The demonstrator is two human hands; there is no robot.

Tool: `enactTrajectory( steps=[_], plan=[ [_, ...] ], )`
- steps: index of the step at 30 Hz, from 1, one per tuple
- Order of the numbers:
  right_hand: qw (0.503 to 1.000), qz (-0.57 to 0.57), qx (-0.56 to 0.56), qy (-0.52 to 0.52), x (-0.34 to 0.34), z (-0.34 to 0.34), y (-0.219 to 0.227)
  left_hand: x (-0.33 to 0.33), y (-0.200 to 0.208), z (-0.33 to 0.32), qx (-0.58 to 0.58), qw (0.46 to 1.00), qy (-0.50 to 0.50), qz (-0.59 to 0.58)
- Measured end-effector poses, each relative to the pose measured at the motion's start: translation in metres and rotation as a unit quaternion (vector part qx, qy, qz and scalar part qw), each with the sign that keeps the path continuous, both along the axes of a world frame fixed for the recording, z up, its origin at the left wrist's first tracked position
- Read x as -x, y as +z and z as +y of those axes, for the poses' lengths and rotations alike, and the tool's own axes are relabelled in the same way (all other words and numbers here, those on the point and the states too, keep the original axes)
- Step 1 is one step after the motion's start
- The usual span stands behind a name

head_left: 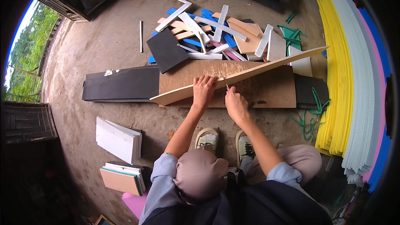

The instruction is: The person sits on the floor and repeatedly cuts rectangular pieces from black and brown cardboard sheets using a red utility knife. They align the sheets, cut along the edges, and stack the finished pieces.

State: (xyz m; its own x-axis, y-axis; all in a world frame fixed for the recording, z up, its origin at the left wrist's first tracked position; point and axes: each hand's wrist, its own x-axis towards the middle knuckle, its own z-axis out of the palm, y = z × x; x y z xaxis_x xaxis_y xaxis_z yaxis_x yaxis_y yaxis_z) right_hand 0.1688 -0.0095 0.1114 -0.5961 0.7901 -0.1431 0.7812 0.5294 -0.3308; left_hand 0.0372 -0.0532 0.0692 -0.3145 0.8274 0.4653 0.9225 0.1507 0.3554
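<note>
A long, thin beige foam sheet slants across a worn brown board, its right end raised toward the far right. My left hand grips the sheet near its middle, fingers curled over the edge. In my right hand is a small cutter knife with a reddish handle, mostly hidden by the fingers. Its blade meets the near edge of the sheet, just right of my left hand. Beneath the brown board lie dark sheets, sticking out on both sides.
Beyond the board lies a heap of white, blue and beige offcuts with a black square piece. Yellow sheets and pale ones stand at right, near green straps. White sheet stacks rest on the left floor.
</note>
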Motion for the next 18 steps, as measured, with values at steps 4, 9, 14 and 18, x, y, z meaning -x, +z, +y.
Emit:
enactTrajectory(
  steps=[4,9,14,18],
  plan=[
    [1.000,0.006,0.020,0.000,0.006,0.009,-0.006,0.003,0.002,0.006,0.013,1.000,0.010,-0.024],
    [0.997,0.009,0.078,-0.022,0.016,0.015,-0.014,0.009,0.005,0.009,0.014,0.999,0.012,-0.031],
    [0.998,-0.002,0.064,-0.012,0.014,0.017,-0.012,0.005,0.003,0.010,0.014,0.999,0.022,-0.038],
    [0.992,-0.036,0.117,0.009,0.008,0.017,-0.001,-0.001,0.003,0.001,0.031,0.999,0.022,-0.027]
  ],
)
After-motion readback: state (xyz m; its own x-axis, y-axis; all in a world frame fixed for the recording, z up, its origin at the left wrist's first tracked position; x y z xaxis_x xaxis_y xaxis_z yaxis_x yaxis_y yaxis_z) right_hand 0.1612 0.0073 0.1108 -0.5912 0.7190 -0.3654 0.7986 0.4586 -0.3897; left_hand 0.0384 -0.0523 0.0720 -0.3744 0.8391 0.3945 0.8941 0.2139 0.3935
